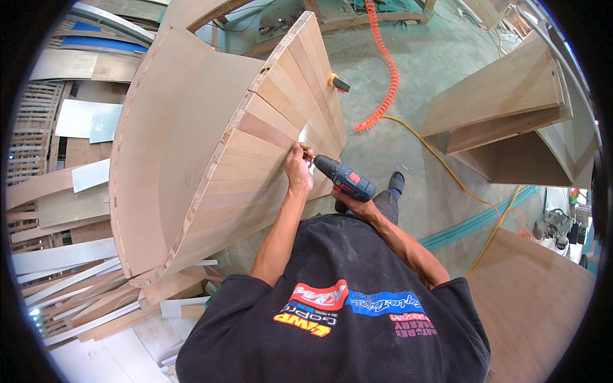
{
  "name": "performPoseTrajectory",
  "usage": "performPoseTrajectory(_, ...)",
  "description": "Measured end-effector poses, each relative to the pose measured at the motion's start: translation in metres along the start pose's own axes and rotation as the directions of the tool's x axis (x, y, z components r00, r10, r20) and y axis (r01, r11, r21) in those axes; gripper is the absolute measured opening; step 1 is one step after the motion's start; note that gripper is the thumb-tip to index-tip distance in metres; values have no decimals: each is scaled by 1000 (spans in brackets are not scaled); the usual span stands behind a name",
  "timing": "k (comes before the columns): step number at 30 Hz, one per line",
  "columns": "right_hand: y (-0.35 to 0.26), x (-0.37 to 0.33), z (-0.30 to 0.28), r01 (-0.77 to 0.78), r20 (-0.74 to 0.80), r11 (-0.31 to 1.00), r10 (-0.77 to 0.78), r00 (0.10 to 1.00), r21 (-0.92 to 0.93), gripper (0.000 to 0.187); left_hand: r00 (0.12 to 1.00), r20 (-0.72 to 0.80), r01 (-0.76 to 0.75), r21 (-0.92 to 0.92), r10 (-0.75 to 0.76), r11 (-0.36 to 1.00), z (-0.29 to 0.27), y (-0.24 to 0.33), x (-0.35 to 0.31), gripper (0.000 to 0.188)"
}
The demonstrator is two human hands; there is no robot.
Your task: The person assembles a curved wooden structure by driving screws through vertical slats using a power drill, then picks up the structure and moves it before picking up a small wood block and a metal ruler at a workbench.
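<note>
My right hand is wrapped round the grip of a dark blue cordless drill, whose chuck points up and left at a wooden panel. My left hand is at the chuck end, its fingers curled in close to the panel. Whatever those fingers pinch is too small to make out. The slatted wooden panel stands on its side in front of me, its strips fanning out and its pale edge toward the left. A small yellow-and-black tool sits at the panel's far right side.
Left of the panel curves a large plain wooden form. Stacked boards and offcuts fill the left side. A coiled orange air hose and a yellow hose cross the floor. Wooden boxes stand at right, above a large sheet.
</note>
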State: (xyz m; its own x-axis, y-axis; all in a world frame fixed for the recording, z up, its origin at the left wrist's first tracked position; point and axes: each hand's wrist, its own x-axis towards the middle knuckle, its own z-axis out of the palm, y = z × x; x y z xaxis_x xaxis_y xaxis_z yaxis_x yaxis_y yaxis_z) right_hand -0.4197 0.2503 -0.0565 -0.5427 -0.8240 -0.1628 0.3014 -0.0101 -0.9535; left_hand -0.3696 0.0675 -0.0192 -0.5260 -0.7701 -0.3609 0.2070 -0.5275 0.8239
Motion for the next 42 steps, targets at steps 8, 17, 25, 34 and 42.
performPoseTrajectory(8, -5, 0, -2, -81, 27, 995, 83, 996, -51, 20, 1000, -20, 11, 6, -11, 1000, 3, 3, -2, 21)
performPoseTrajectory(17, -5, -1, 0, -55, 26, 997, 57, 998, -62, 21, 1000, 15, -19, 16, 19, 1000, 3, 2, -2, 21)
performPoseTrajectory(25, 4, 0, -3, -17, 35, 997, 20, 999, -70, 21, 1000, -5, 5, 48, -5, 999, 5, 5, -1, 23)
performPoseTrajectory(34, 15, 3, -3, 31, 29, 998, -29, 999, -47, 23, 1000, 11, 2, 32, -2, 999, 4, 6, -1, 21)
performPoseTrajectory(42, 8, 3, -2, 2, 31, 996, 1, 1000, -93, 22, 1000, 14, 24, 4, -24, 1000, 1, 4, 1, 20)
